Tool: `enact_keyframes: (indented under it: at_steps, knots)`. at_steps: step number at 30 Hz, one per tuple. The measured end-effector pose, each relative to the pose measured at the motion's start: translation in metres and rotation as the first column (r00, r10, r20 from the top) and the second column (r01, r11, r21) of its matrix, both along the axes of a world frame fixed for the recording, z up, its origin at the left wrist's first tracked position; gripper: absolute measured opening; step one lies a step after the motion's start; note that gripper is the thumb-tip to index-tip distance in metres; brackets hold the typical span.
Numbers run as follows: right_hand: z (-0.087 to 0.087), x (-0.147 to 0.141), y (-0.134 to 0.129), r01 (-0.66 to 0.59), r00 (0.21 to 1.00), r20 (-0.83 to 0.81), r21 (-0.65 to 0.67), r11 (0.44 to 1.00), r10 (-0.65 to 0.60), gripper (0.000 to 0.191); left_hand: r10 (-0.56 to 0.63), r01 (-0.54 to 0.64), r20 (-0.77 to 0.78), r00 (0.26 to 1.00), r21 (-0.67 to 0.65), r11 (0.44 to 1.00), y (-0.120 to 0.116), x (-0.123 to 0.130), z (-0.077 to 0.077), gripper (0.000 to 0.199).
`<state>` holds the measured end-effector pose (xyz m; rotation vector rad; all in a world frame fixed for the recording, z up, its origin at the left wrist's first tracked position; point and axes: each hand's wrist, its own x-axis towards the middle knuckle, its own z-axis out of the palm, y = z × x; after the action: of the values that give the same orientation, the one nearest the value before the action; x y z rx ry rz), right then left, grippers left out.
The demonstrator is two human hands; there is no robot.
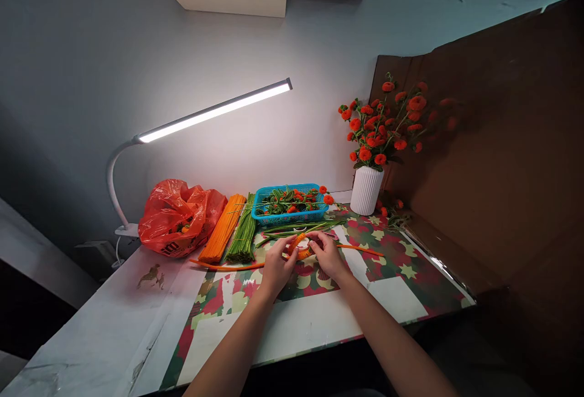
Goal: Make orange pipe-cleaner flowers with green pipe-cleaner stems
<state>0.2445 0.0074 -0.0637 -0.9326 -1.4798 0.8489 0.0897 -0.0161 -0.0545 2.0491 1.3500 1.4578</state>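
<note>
Over the middle of the table, my left hand (278, 262) and my right hand (327, 255) pinch orange pipe cleaners (297, 242) from both sides. Between the fingers the orange stems curve into a small loop or bundle, its exact shape partly covered by my fingertips. One long orange end (241, 268) runs out to the left past my left hand. Another (360, 249) points out to the right beyond my right hand. Just behind the hands lie loose green stems (274, 236) and what may be a pair of scissors, mostly hidden.
A blue basket (292, 219) holds red flowers and green stems. Left of it are bundles of green pipe cleaners (243, 233) and orange pipe cleaners (223, 227), then a red plastic bag (171, 214). A white vase (366, 190) with red flowers stands right; a lamp (214, 111) shines above.
</note>
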Motion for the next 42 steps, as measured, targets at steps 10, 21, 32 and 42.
enact_keyframes:
  at_steps: [10, 21, 32, 42]
  knots:
    - [0.006, -0.001, -0.006, 0.044, 0.991, 0.126, 0.005, 0.999, -0.045, 0.017, -0.065, 0.064, -0.028, 0.998, -0.002, 0.998, -0.001, -0.001, 0.004, 0.025]
    - [0.007, 0.005, -0.007, 0.041, 0.955, 0.282, 0.165, 0.985, -0.088, 0.026, -0.177, 0.174, -0.123, 0.976, -0.033, 0.984, 0.005, -0.007, 0.001, 0.030]
    - [0.006, 0.002, -0.003, 0.163, 0.971, 0.158, 0.112, 0.980, -0.179, 0.020, -0.145, 0.196, 0.220, 0.965, -0.232, 0.953, 0.002, 0.000, -0.002, 0.049]
    - [0.003, 0.003, -0.001, 0.233, 0.968, 0.090, 0.028, 0.972, -0.234, 0.020, -0.084, 0.212, 0.394, 0.915, -0.293, 0.932, 0.001, 0.007, -0.001, 0.049]
